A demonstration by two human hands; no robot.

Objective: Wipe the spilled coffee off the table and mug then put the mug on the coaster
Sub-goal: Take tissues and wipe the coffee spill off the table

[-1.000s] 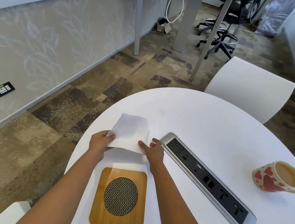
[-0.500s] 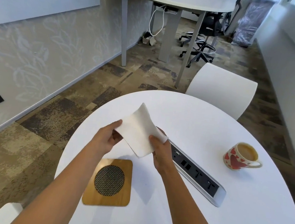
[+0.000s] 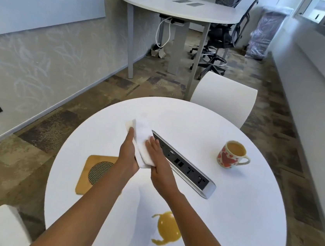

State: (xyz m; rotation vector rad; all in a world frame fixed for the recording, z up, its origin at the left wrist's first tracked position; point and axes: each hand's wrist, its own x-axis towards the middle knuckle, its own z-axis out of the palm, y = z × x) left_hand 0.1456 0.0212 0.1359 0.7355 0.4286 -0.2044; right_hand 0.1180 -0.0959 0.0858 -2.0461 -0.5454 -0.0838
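White folded paper napkin (image 3: 142, 145), soft and limp, pressed flat between left hand (image 3: 128, 155) and right hand (image 3: 158, 161); should absorb well, likely tears once wet.

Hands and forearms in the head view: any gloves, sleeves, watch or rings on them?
None visible. The left hand and the right hand are bare, with no gloves, and both forearms are uncovered down to the frame's bottom edge. No watch, bracelet or ring shows. Fingers are partly hidden.

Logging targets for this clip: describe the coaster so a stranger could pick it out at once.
On the round white table, look at its left edge, under the left forearm. The coaster is a flat wooden square with a dark woven mesh disc; the grey socket strip lies further right.
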